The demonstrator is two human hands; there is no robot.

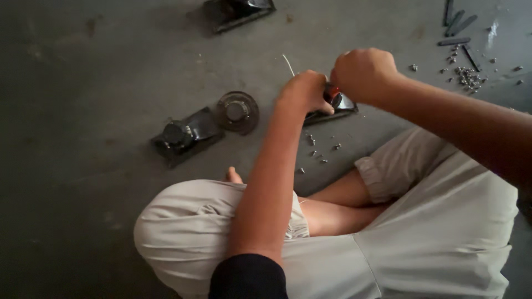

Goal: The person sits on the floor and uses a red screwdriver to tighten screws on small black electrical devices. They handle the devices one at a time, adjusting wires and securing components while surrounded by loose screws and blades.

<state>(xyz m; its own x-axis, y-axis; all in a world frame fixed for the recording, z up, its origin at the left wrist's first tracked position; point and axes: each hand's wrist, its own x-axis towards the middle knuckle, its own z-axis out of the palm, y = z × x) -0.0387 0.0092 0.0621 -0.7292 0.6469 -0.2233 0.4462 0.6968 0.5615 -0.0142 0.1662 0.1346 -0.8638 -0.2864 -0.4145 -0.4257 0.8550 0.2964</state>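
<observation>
A grey concrete floor is seen from above, w/ the person seated cross-legged on it in pale trousers. Both arms are stretched fwd to a small black glossy housing lying on the floor just ahead of the knees; a red part shows at its top. The left hand is clamped on the housing's near end, pressing it down. The right hand is clenched into a fist directly over the red part, prob. around a tool handle, but what is gripped can't be told. A thin pale wire sticks up behind the hands. To the left, well apart, a similar black housing is laid beside a round dark disc. Small screws are scattered near the knees, more screws and dark rods at upper right. Step judged: fastening or loosening at the housing top; steady downward hold is called for.
</observation>
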